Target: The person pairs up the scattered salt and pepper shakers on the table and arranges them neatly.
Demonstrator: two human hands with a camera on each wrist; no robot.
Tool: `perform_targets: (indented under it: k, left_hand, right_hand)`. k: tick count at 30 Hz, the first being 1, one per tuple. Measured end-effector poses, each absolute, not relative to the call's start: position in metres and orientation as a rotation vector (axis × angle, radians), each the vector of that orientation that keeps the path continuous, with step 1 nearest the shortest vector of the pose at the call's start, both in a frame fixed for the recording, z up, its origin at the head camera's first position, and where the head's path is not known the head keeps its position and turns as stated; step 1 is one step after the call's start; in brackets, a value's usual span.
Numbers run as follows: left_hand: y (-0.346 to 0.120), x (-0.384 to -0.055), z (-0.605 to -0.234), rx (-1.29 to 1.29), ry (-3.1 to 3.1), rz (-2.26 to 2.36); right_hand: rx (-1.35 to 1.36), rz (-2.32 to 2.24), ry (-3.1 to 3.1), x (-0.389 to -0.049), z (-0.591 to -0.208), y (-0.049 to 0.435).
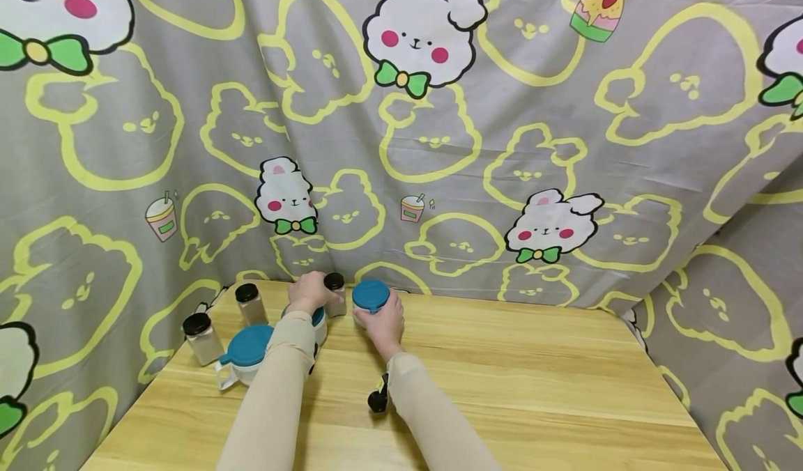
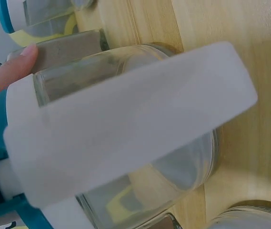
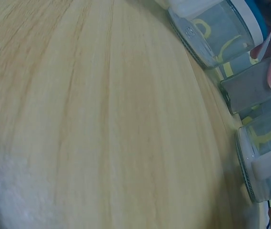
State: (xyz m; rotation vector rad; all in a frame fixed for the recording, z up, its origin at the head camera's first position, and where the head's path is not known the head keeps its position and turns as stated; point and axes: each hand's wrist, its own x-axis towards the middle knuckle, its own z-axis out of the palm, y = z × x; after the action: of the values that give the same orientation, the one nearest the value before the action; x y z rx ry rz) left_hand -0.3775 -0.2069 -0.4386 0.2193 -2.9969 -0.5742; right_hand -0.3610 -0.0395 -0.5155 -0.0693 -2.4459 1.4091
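In the head view my left hand reaches to the back of the table, its thumb and fingers around a square jar with a black lid. Beneath my left wrist stands a glass jar with a blue lid, partly covered by the arm; its white handle fills the left wrist view. My right hand grips another blue-lidded jar, thumb on its left and fingers on its right. The right wrist view catches this jar's glass at the edge, beside the square jar.
At the left stand two more black-lidded jars, one behind and one nearer. A third blue-lidded jar with a white handle sits by my left forearm. Patterned cloth hangs along the back of the wooden table.
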Motion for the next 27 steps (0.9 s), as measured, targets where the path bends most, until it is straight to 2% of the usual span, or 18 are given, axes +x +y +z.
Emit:
perform_targets:
  k: [27]
  left_hand:
    - [-0.192,-0.368,-0.428,0.151,-2.846,-0.562]
  right_hand:
    - [-0.074,1.493,-2.399,-0.350,-0.508,-0.029]
